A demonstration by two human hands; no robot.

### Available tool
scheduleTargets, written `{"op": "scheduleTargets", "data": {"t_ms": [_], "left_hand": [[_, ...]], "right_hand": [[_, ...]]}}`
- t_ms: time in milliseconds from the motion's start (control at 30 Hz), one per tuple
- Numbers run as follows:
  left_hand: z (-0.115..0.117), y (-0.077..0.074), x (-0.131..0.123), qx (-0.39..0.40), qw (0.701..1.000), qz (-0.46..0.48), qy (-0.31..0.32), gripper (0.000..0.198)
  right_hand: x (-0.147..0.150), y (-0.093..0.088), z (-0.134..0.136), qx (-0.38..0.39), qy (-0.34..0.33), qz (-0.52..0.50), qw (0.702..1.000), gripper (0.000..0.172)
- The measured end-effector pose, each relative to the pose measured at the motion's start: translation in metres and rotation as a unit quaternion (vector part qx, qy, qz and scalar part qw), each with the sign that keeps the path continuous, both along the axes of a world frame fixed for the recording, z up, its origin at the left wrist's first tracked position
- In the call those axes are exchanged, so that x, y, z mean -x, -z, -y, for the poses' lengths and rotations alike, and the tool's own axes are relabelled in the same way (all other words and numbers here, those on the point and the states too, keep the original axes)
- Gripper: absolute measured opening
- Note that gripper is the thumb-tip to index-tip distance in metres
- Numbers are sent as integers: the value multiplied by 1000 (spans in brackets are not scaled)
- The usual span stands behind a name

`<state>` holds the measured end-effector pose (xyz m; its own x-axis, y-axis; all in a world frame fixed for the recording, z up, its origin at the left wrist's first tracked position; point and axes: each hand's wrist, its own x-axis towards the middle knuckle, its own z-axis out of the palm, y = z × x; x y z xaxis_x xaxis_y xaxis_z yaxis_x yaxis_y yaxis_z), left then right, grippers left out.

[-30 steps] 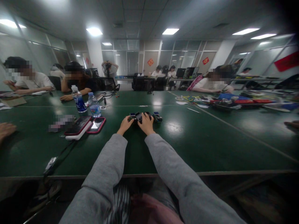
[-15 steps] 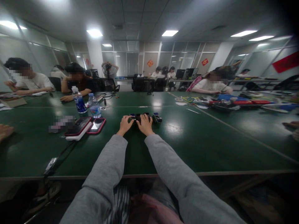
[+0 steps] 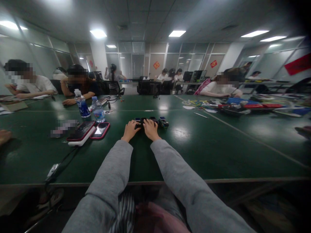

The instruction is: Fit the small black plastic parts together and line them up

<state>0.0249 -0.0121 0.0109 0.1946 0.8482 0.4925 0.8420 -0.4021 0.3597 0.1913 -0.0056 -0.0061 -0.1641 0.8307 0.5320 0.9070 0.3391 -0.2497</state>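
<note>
My left hand [image 3: 131, 130] and my right hand [image 3: 151, 130] rest close together on the green table, palms down. The fingers of both are curled round a small black device [image 3: 143, 122], its kind too small and too covered to make out. Just past my left fingers shows a small module with a blue-lit face [image 3: 138, 119]. By my right fingertips is a dark block [image 3: 153, 119], partly hidden. Just right of that hand, and apart from it, a small circuit board module with a bluish screen [image 3: 163, 122] lies on the table.
To the left are a bottle with a blue label [image 3: 82, 105], a clear water bottle [image 3: 98, 111] and two red-edged phones [image 3: 100, 130], with a cable [image 3: 64, 158]. A pen [image 3: 201, 115] and a heap of cables and tools [image 3: 233, 106] lie right. Other people sit around the table.
My right fingers have shifted slightly left and bunched over the black device. My left fingers have curled in closer on it. The circuit board module has stayed put.
</note>
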Motion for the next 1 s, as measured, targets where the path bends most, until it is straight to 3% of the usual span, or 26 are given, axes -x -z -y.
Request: {"op": "scheduleTargets", "data": {"t_ms": [400, 733, 1000], "left_hand": [[-12, 9, 23, 0, 996, 83, 20, 26], [-6, 6, 19, 1, 996, 88, 5, 29], [-6, 6, 14, -21, 997, 68, 28, 26]], "right_hand": [[-1, -8, 3, -23, -2, -18, 1000, 42], [-3, -11, 6, -16, -11, -3, 1000, 42], [-3, -8, 3, -17, -3, 19, 1000, 41]]}}
